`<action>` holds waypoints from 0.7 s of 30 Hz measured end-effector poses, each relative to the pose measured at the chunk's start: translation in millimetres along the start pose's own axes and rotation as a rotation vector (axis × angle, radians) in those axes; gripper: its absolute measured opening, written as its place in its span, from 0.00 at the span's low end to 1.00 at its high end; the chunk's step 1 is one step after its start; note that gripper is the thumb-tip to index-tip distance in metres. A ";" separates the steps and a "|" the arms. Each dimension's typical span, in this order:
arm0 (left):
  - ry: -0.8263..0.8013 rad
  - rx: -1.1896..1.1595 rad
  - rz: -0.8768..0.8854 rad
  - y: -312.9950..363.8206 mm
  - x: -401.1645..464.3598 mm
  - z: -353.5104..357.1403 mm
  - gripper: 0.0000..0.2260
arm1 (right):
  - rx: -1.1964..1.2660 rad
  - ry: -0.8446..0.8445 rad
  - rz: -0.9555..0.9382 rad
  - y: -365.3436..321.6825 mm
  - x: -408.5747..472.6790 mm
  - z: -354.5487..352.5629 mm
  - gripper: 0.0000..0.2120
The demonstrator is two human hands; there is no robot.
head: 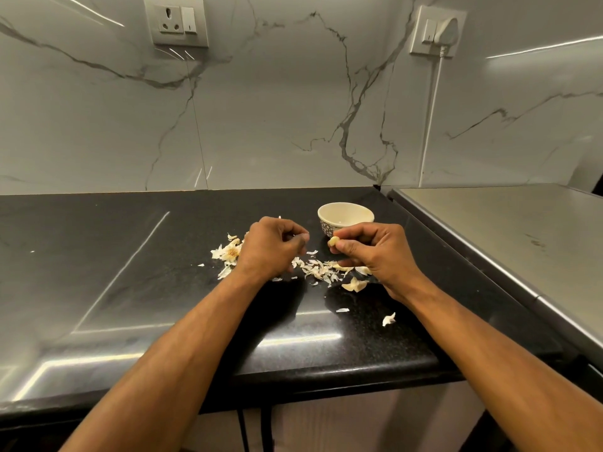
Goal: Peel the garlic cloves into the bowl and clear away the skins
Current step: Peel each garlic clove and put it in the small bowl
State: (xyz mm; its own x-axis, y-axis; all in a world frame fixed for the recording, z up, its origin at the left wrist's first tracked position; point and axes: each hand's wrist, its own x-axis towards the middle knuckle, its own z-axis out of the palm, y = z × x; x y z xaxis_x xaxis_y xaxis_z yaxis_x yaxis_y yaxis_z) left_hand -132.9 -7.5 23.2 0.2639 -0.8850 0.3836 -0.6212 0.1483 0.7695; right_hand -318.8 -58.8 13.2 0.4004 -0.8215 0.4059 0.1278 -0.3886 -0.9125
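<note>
My right hand (375, 252) pinched a garlic clove (333, 241) between thumb and fingertips, the other fingers curled under, holding it just above the black bench (163, 288) and just in front of the small cream bowl (345, 220). My left hand (270, 246) hung beside it, a little apart, with the fingers curled in; whether it gripped a scrap of skin, I could not tell. The papery skins (318, 270) lay scattered on the bench beneath and between both hands, with a bigger clump, the garlic root remnant (230, 252), just left of my left hand. A few stray flakes (389, 319) lay nearer the bench edge.
</note>
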 end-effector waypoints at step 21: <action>-0.229 -0.585 -0.116 18.2 -12.9 8.1 0.06 | 0.073 -0.104 -0.003 -4.8 -2.2 0.6 0.09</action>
State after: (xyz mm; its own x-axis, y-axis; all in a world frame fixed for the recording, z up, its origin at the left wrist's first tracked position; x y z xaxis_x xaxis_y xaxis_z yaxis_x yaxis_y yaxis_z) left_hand -153.5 3.1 28.2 0.1012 -0.9721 0.2118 -0.0752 0.2048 0.9759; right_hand -319.8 -54.9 16.6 0.4915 -0.7712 0.4045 0.1929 -0.3565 -0.9141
